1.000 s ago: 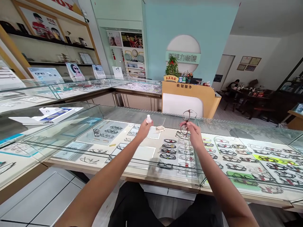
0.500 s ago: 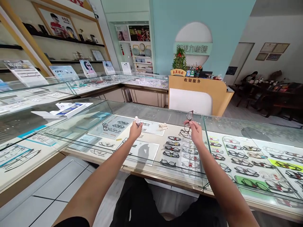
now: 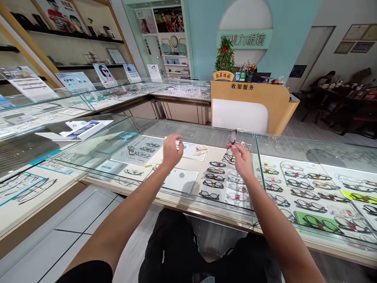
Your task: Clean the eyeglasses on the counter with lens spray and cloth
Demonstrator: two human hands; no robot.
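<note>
Brown glasses [image 3: 232, 136] are pinched between the fingertips of my right hand [image 3: 243, 160], held edge-on just above the glass table [image 3: 206, 135]. My left hand [image 3: 172, 151] hovers beside it, fingers spread and holding nothing, near a pale cloth [image 3: 202, 148]. I judge I am between wetting the lenses and wiping them. The next move calls for a soft grip on the cloth, with the right hand holding the glasses by the rim, off the lenses. Half a second ago my left hand gripped a small white bottle. It has left my hand now, probably set on the glass, though I cannot make it out. Rows of frames [image 3: 213, 177] lie below.
</note>
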